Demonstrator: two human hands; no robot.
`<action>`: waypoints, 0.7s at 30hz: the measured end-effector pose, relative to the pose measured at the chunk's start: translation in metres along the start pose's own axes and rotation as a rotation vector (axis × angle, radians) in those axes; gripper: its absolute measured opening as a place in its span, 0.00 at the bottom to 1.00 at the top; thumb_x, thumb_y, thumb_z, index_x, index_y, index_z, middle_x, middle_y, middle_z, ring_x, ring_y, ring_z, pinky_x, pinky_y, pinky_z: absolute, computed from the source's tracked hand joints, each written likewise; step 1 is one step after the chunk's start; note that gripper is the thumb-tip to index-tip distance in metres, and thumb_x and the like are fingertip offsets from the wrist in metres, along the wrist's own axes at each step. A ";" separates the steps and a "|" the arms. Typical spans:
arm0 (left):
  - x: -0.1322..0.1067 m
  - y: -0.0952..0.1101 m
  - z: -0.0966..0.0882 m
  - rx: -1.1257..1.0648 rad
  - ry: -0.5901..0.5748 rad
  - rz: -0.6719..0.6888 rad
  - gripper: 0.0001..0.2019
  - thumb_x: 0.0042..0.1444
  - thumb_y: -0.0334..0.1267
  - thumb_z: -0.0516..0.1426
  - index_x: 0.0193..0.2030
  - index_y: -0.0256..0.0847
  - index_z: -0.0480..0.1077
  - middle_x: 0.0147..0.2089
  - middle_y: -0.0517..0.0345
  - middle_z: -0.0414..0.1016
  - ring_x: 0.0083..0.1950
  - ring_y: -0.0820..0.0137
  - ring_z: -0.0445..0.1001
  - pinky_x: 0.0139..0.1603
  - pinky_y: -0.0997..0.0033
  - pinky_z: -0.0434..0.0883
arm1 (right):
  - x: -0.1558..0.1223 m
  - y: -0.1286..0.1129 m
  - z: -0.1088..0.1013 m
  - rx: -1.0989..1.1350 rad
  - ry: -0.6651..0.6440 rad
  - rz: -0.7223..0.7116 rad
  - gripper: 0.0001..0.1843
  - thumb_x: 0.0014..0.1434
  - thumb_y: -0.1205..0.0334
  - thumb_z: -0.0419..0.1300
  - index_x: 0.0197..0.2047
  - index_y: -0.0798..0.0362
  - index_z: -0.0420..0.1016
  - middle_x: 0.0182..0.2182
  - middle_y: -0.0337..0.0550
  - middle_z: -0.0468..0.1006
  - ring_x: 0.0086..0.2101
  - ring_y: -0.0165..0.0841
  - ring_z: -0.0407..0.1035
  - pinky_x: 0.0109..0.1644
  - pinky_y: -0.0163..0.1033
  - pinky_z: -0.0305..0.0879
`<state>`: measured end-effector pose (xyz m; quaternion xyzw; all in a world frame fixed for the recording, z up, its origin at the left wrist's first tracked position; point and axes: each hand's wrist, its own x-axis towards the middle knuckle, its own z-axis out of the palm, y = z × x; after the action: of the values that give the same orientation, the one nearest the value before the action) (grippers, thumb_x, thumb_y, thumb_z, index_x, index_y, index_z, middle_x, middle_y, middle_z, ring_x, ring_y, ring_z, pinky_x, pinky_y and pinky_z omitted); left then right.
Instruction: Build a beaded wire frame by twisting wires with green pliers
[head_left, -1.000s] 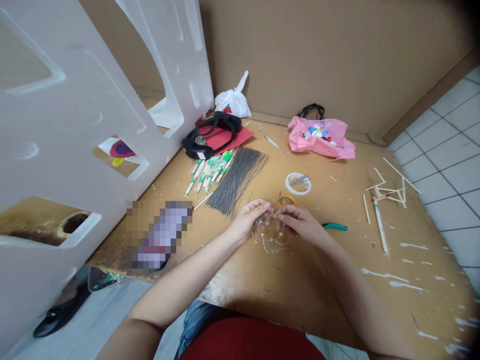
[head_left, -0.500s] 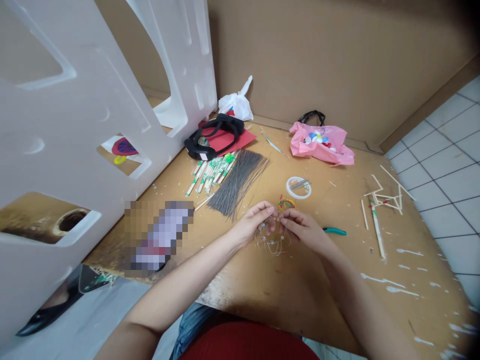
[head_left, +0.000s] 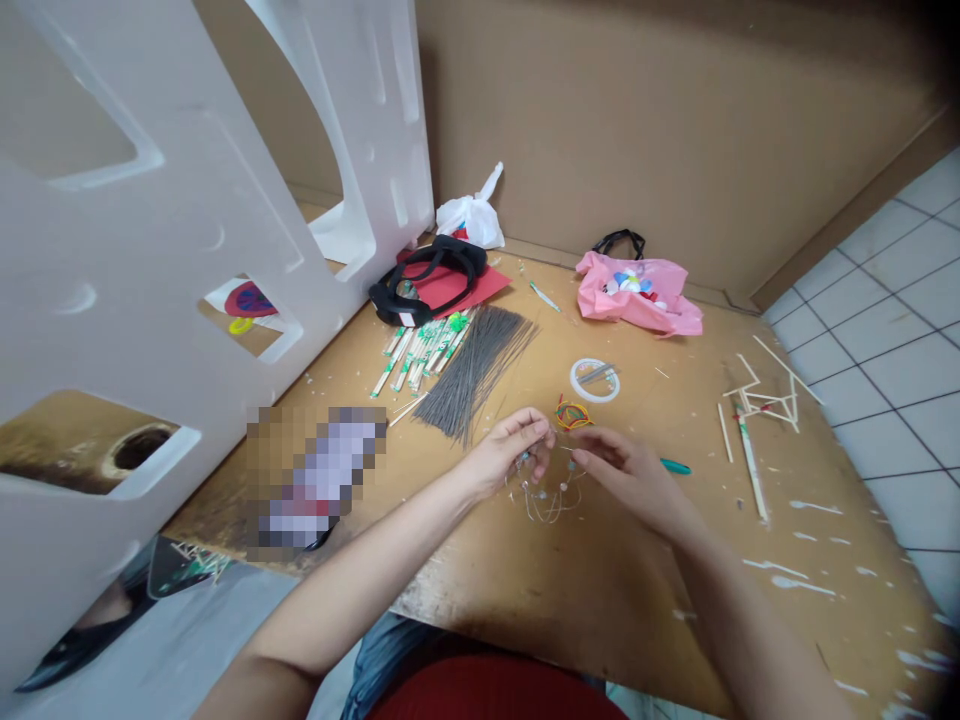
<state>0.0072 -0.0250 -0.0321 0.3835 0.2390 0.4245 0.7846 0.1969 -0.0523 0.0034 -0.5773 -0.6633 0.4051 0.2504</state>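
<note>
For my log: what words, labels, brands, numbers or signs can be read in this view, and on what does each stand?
None can be read with certainty.
Green print on the wrapped chopsticks: too small and blurred.
White patch on the black headband: no characters can be made out.
Pixelated object at left: blocked out, nothing legible.

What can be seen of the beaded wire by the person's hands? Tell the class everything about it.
The beaded wire looks like thin, shiny, silvery or clear strands bent into loose, overlapping loops, with a few small pale and bluish beads spaced apart along them. The left hand pinches its upper part; a strand runs toward the fingertips of the right hand, though whether they grip it is unclear. The loops spread below the fingers, above or on the brown tabletop; contact there cannot be judged.
</note>
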 end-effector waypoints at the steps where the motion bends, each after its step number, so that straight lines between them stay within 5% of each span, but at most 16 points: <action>1: 0.000 0.001 0.000 -0.016 0.004 -0.008 0.17 0.51 0.49 0.61 0.31 0.36 0.63 0.29 0.64 0.67 0.19 0.81 0.66 0.18 0.79 0.62 | -0.005 0.010 -0.008 -0.049 0.035 0.010 0.22 0.57 0.47 0.56 0.48 0.52 0.71 0.36 0.46 0.78 0.35 0.37 0.72 0.38 0.42 0.69; 5: 0.001 0.005 -0.004 -0.179 -0.014 -0.118 0.16 0.50 0.46 0.62 0.30 0.37 0.62 0.29 0.64 0.66 0.18 0.83 0.62 0.15 0.81 0.57 | -0.028 0.068 -0.041 -0.583 0.119 -0.082 0.24 0.55 0.50 0.57 0.51 0.54 0.72 0.47 0.54 0.76 0.49 0.46 0.68 0.53 0.53 0.63; 10: 0.003 0.007 -0.012 -0.364 -0.091 -0.273 0.12 0.51 0.41 0.61 0.30 0.37 0.62 0.28 0.64 0.63 0.16 0.85 0.56 0.13 0.83 0.51 | -0.047 0.111 -0.055 -0.987 -0.006 -0.151 0.37 0.48 0.56 0.60 0.62 0.57 0.63 0.59 0.57 0.66 0.58 0.49 0.59 0.58 0.53 0.58; 16: 0.003 0.006 -0.016 -0.352 -0.118 -0.274 0.12 0.52 0.40 0.61 0.30 0.36 0.62 0.29 0.64 0.63 0.15 0.86 0.54 0.12 0.83 0.50 | -0.040 0.108 -0.045 -1.117 -0.022 -0.230 0.27 0.48 0.68 0.54 0.54 0.58 0.70 0.49 0.58 0.73 0.49 0.49 0.66 0.49 0.51 0.65; 21: 0.002 0.006 -0.016 -0.343 -0.122 -0.263 0.11 0.53 0.40 0.60 0.31 0.36 0.63 0.29 0.63 0.64 0.16 0.86 0.55 0.12 0.83 0.51 | -0.035 0.095 -0.059 -0.770 0.174 -0.104 0.15 0.54 0.63 0.51 0.43 0.54 0.73 0.42 0.55 0.75 0.44 0.45 0.69 0.49 0.48 0.65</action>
<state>-0.0059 -0.0144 -0.0367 0.2348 0.1634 0.3291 0.9000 0.3047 -0.0712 -0.0380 -0.6266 -0.7714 0.0632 0.0913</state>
